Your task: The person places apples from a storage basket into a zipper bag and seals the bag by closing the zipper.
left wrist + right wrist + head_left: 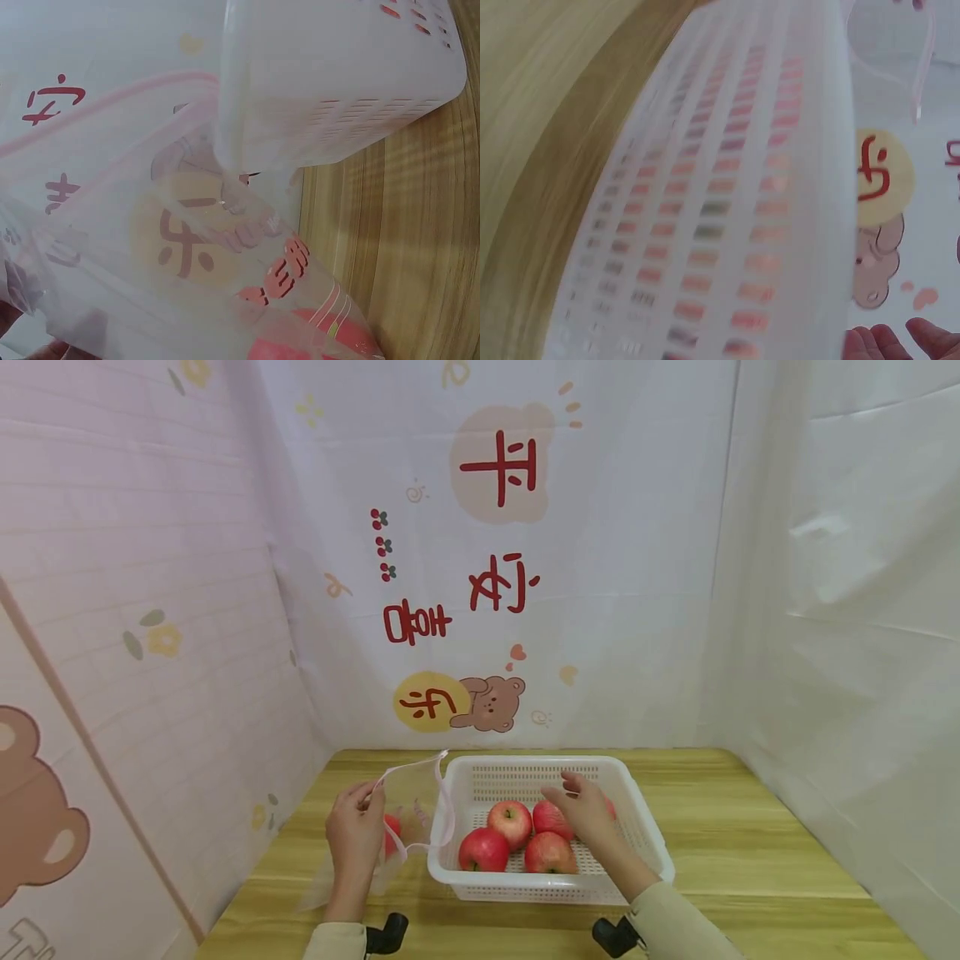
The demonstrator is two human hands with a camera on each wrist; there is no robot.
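Observation:
My left hand (355, 822) pinches the pink rim of a see-through plastic bag (420, 789), whose mouth gapes toward the basket. In the left wrist view the bag (180, 225) carries printed lettering, and a red shape (315, 334) shows near its bottom. To the right, a white plastic basket (540, 878) holds several red apples (510, 824). My right hand (588, 810) is over the basket's right part, fingers parted and loosely bent, with nothing seen between them. It partly hides the apples at that side. The right wrist view shows only its fingertips (877, 341) beyond the basket wall.
The basket stands on a wood-grain table (750, 860). Behind the table hangs a white cloth (637, 610) printed with red characters and a bear. Another printed cloth (150, 735) closes the left side, and a plain white one (885, 635) the right.

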